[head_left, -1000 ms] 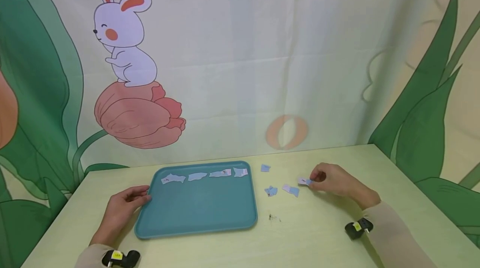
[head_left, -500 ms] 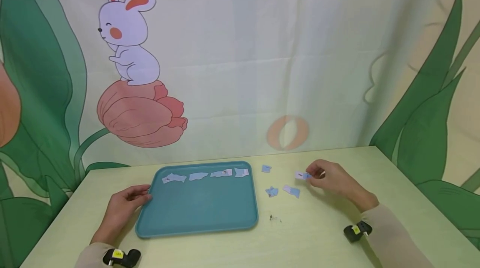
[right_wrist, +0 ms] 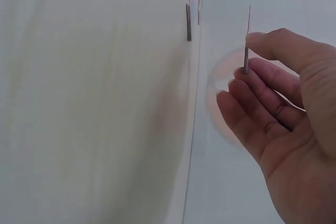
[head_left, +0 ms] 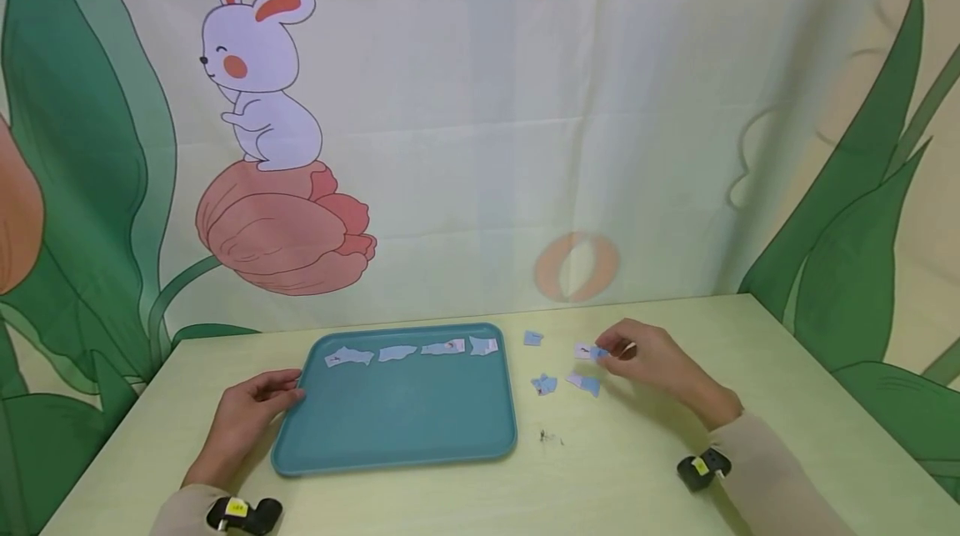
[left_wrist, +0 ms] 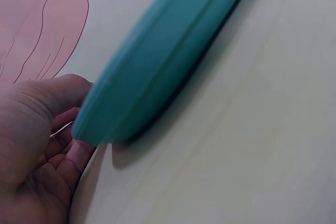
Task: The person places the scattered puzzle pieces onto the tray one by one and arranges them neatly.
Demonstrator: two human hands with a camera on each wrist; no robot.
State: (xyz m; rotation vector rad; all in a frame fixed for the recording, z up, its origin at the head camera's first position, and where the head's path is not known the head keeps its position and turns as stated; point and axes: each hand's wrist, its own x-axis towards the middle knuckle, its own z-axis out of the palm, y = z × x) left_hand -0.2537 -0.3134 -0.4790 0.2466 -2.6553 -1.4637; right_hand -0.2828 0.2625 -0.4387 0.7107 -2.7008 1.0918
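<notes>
A small blue-and-pink flat piece with a dark mark is pinched between thumb and fingers of my right hand. The right wrist view shows that piece edge-on, thin, and raised above the table. My left hand grips the left rim of a teal tray, thumb on top and fingers underneath, as the left wrist view shows at the tray's corner. Along the tray's far side lie several pale blue torn-edged pieces in a row.
Right of the tray on the table lie loose pieces: one at the back, a small cluster, and a pink-and-blue piece under the right hand. Tiny dark bits lie nearer. A printed curtain stands behind the table.
My right hand has moved left toward the tray, carrying the pinched piece. The left hand stays on the tray's rim. The head view has shifted slightly.
</notes>
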